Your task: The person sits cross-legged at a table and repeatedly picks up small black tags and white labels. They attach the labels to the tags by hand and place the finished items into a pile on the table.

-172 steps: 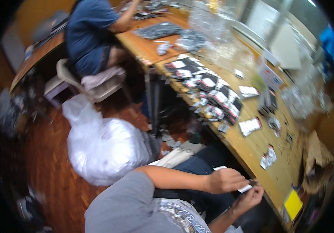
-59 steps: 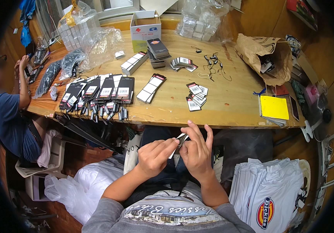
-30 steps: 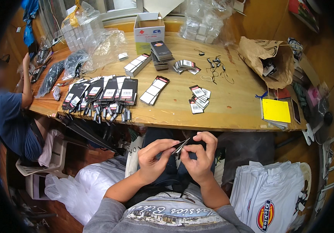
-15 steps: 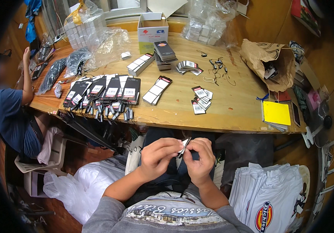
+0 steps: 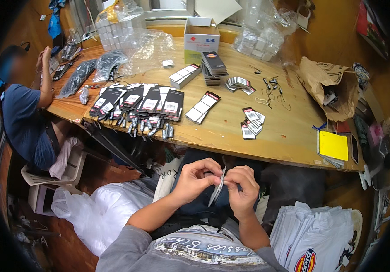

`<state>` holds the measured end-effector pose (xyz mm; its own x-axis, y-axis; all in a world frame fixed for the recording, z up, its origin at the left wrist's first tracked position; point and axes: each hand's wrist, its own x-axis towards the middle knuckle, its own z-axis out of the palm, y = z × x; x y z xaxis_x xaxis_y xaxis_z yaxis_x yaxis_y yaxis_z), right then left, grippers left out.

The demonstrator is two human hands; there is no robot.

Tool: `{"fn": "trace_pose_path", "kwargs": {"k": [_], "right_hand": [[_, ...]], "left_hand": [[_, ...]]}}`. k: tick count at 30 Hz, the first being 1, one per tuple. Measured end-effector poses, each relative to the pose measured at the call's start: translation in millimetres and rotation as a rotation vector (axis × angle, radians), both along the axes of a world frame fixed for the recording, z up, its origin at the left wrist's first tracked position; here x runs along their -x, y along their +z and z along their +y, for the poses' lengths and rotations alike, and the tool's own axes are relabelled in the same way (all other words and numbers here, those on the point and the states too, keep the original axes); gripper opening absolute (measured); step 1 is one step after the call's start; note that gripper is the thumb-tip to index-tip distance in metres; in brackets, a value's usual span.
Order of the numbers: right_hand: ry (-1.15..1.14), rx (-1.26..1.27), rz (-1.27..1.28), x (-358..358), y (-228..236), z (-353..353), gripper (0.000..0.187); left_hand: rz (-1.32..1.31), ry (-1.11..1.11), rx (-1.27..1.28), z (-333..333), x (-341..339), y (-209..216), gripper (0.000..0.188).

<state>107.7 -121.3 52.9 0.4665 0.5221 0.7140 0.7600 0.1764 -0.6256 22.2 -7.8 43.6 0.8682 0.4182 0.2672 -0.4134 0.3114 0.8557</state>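
Note:
Above my lap, in front of the table edge, both my hands are closed on thin hang tags (image 5: 216,194) seen nearly edge-on. My left hand (image 5: 198,180) pinches them from the left between thumb and fingers. From the other side my right hand (image 5: 242,187) grips their upper part with curled fingers. How many tags are held cannot be made out. On the table lie black tags with white labels and small dark cord ends (image 5: 149,102), overlapping in a spread. Nearer my right hand is a small group of labelled tags (image 5: 252,123).
A tag stack (image 5: 213,68) stands before an open carton (image 5: 202,40). Loose cords (image 5: 273,88), a brown paper bag (image 5: 328,86) and a yellow pad (image 5: 333,146) lie rightward. Folded white shirts (image 5: 310,240) are at lower right. Another person (image 5: 29,118) sits at left.
The tags in my hands have turned from slanted, with a white face showing, to nearly upright and edge-on. The whole view has shifted. The other person's hands are now together.

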Motion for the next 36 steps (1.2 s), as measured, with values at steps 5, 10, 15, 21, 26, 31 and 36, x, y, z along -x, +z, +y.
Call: {"fn": "trace_pose_path", "kwargs": {"k": [5,10,15,21,26,31,36], "right_hand": [[0.027,0.039,0.166,6,-2,4,0.011],[0.100,0.198,0.310,-5,-1,-4,0.010],[0.137,0.210,0.465,-19,-13,-14,0.011],[0.282,0.083,0.732,-31,-16,-21,0.010],[0.428,0.231,0.925,-33,-16,-16,0.011],[0.414,0.429,0.742,-22,-80,15,0.023],[0.434,0.426,0.559,-11,-66,26,0.032]], "left_hand": [[0.011,0.179,-0.241,-2,0,-6,0.001],[-0.037,0.240,-0.224,3,2,4,0.003],[-0.088,0.259,0.025,19,5,4,0.022],[-0.142,0.289,0.154,18,2,10,0.017],[0.000,0.263,0.143,16,6,12,0.016],[-0.039,0.197,0.279,19,2,9,0.013],[-0.126,0.126,0.359,21,3,19,0.014]]}}
